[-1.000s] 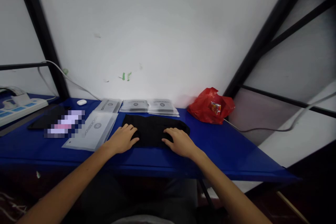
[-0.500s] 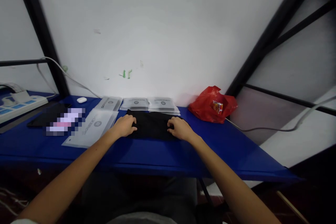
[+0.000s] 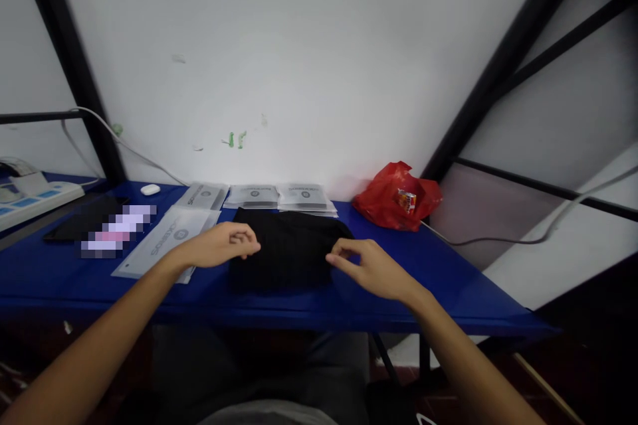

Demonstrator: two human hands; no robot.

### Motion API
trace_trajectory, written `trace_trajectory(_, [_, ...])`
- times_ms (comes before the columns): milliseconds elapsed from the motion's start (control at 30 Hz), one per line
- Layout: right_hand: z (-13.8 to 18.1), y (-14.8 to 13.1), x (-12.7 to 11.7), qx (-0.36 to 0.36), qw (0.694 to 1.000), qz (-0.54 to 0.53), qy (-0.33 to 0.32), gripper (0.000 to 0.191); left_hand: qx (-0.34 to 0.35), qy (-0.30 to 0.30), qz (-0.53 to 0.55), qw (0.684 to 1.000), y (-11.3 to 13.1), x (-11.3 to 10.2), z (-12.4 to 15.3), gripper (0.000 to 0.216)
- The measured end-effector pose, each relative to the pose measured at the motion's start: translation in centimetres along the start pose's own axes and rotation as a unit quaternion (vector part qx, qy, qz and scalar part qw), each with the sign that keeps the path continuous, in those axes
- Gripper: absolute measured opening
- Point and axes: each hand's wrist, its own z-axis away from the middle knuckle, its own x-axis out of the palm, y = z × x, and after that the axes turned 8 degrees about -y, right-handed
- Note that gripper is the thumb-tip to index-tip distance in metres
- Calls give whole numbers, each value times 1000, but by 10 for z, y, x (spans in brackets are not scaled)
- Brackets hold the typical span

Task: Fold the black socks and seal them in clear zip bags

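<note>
A folded black cloth [image 3: 292, 249] lies on the blue table [image 3: 438, 285] in front of me. My left hand [image 3: 222, 246] hovers at the cloth's left edge with its fingers curled in against the thumb. Whether it pinches fabric does not show. My right hand [image 3: 373, 269] is at the cloth's right edge, fingers loosely bent and apart, thumb and forefinger spread, holding nothing.
Flat clear plastic bags [image 3: 167, 239] lie left of the cloth, and more [image 3: 279, 196] line the wall behind it. A red plastic bag [image 3: 393, 196] sits at the back right. At the left are a dark flat device [image 3: 74, 222], a white earbud case [image 3: 150, 189] and a power strip [image 3: 30, 192].
Both hands drew back from the cloth's far part towards me and lifted off it. The cloth now reaches closer to the table's front edge.
</note>
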Motion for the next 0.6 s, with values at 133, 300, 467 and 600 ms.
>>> trace_trajectory(133, [-17, 34, 22, 136, 981, 117, 71, 45, -43, 132, -154, 978, -26, 16, -35, 51])
trace_trajectory(300, [-47, 87, 46, 220, 968, 114, -29, 68, -130, 96, -254, 954, -53, 30, -70, 66])
trace_trajectory(467, [-53, 117, 51, 199, 976, 91, -11, 64, -158, 113, -259, 946, -56, 37, -73, 66])
trace_trajectory(600, [-48, 118, 50, 148, 981, 73, 101, 52, -163, 125, -259, 944, -55, 43, -69, 64])
